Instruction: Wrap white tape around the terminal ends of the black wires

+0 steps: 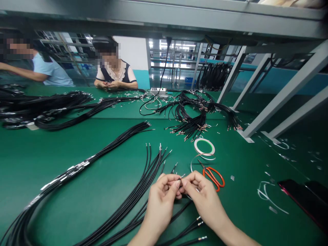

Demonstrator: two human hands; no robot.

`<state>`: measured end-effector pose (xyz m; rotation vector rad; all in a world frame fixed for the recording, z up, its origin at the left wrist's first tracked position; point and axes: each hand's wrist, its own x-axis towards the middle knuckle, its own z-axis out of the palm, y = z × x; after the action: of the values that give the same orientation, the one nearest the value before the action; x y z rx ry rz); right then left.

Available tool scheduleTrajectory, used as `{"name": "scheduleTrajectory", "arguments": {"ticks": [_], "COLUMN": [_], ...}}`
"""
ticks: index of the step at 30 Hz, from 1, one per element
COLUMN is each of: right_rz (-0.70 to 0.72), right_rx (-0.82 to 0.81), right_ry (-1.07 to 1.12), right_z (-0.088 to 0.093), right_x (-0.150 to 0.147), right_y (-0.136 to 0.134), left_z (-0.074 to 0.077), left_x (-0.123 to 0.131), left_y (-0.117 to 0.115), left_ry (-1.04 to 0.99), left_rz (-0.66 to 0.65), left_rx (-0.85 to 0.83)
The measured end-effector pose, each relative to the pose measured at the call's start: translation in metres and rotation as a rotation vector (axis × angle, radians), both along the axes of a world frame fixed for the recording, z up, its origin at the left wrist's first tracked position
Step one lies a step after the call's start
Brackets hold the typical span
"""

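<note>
My left hand point(160, 201) and my right hand point(202, 196) meet above the green bench mat point(89, 191), their fingertips pinching the end of a thin black cable point(179, 178) with a small metal terminal point(182, 176). Under my left wrist runs a loose bundle of black cables point(133, 205) with bare metal ends fanning upward. Just beyond my right hand lie orange-handled scissors point(213, 178). A narrow roll of white tape point(204, 147) sits farther up, beyond the scissors. More cables with metal terminals point(189, 235) lie below my right forearm.
A long black cable bundle point(77, 167) curves across the left of the mat. Crimped bundles point(189, 119) lie beyond, near a white device point(158, 91). Two co-workers point(114, 70) sit across the bench. A black phone point(302, 201) and white scraps point(269, 196) lie right. Grey steel shelf legs point(287, 95) stand at right.
</note>
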<state>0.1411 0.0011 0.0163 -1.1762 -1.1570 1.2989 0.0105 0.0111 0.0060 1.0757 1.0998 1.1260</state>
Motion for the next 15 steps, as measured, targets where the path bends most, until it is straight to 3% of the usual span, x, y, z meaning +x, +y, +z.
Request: {"name": "scheduleTrajectory", "arguments": {"ticks": [7, 15], "right_rz": [-0.012, 0.01], "right_rx": [0.042, 0.033], "right_ry": [-0.02, -0.023], "right_z": [-0.0069, -0.0078], "right_x": [-0.0006, -0.0024], "right_y": [0.0002, 0.0005], "left_z": [0.0059, -0.0014], "left_x": [-0.0014, 0.0013], "left_y": [0.0051, 0.0058], "left_ry": [0.017, -0.011], "left_rz": [-0.016, -0.004], "left_rx": [-0.043, -0.03]}}
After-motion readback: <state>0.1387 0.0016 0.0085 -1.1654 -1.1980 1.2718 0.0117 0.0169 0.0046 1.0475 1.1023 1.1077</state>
